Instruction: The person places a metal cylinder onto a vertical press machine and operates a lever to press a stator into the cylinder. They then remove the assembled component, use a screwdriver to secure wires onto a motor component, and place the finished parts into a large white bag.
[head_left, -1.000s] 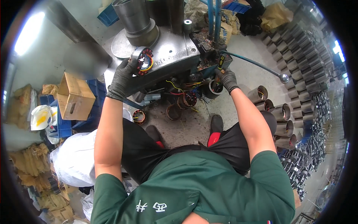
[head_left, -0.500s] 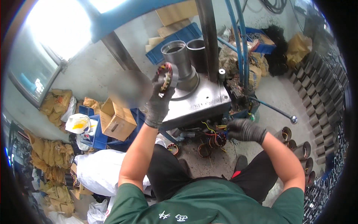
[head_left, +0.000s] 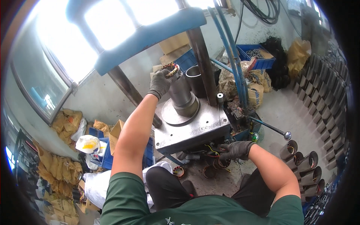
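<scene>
My left hand [head_left: 162, 83], in a dark grey glove, is closed on a wound motor stator [head_left: 172, 69] with red, yellow and white wires on its end. It holds the stator at the top rim of an upright metal cylinder [head_left: 180, 92]. This cylinder stands on a round base on the steel table of a press [head_left: 195, 127]. Below the table's front right edge is my gloved right hand [head_left: 240, 150], its fingers bent inward among dark parts and wires; what they grip is hidden. Just under its fingers lies another wound stator [head_left: 224, 162].
Press columns [head_left: 202, 63] rise beside the cylinder, under a blue crossbeam [head_left: 150, 37]. A blue lever with a ball end [head_left: 287, 135] juts out right. Metal tubes [head_left: 309, 161] stand on the right floor, near stacked sleeves [head_left: 318, 101]. Blue bins [head_left: 107, 159] are left.
My left hand has carried the stator up and away to the cylinder's top. My right hand has gone slightly down and left under the table edge. The view has tilted upward.
</scene>
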